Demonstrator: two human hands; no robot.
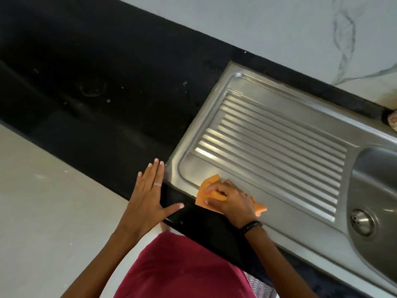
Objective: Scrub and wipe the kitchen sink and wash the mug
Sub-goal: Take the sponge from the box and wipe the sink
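The steel sink unit (290, 100) fills the right half of the view, with a ribbed drainboard (272, 153) and its basin (380, 203) at the far right. A drain strainer (362, 221) shows in the basin. My right hand (231, 201) grips an orange cloth (209, 184) and presses it on the near left part of the drainboard. My left hand (148, 196) lies flat, fingers straight, on the black counter's front edge (193, 218) next to the sink's corner. No mug is in view.
A black stone counter (96, 72) stretches to the left of the sink. A white marble-patterned wall (279, 29) runs behind it. A pale floor (43, 211) lies below the counter edge. Something patterned (393, 120) peeks in at the right edge.
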